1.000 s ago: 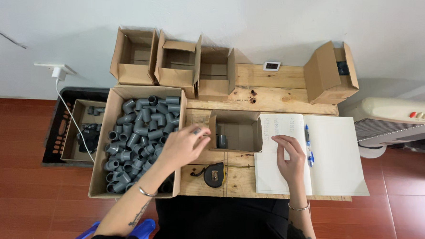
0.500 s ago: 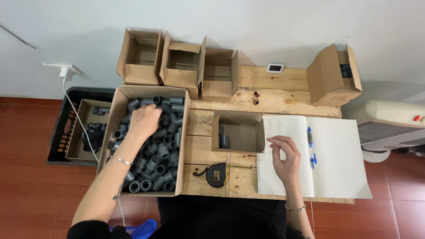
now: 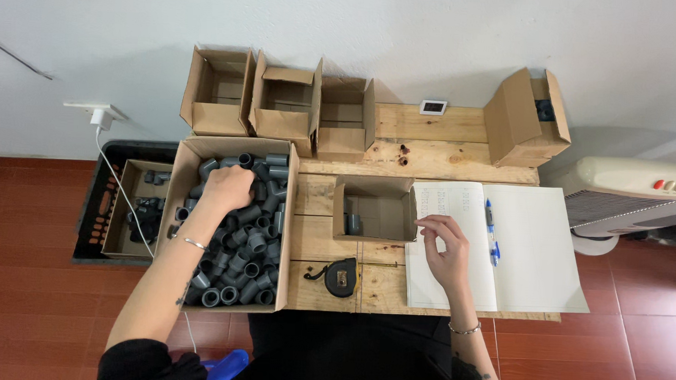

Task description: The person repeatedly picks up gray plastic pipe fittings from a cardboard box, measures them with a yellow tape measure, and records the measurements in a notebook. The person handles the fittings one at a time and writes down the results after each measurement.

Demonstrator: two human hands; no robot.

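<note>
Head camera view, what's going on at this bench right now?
A person sits at a wooden bench. Their left hand is down among grey pipe fittings in a big cardboard box. Their right hand rests on an open notebook, beside a blue pen. A small box between the two holds one fitting.

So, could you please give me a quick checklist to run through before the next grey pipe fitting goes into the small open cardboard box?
1. Left hand is in the large cardboard box of grey plastic pipe fittings: ok.
2. Left hand has a fitting gripped: cannot tell, its fingers are curled down among the pile.
3. Small open cardboard box in the middle of the wooden table is unobstructed: ok; one grey fitting stands in it.
4. Right hand rests on the open white notebook, clear of the small box: ok.
5. Blue pen lies on the notebook: ok.
6. Black tape measure lies on the table: ok.
</note>
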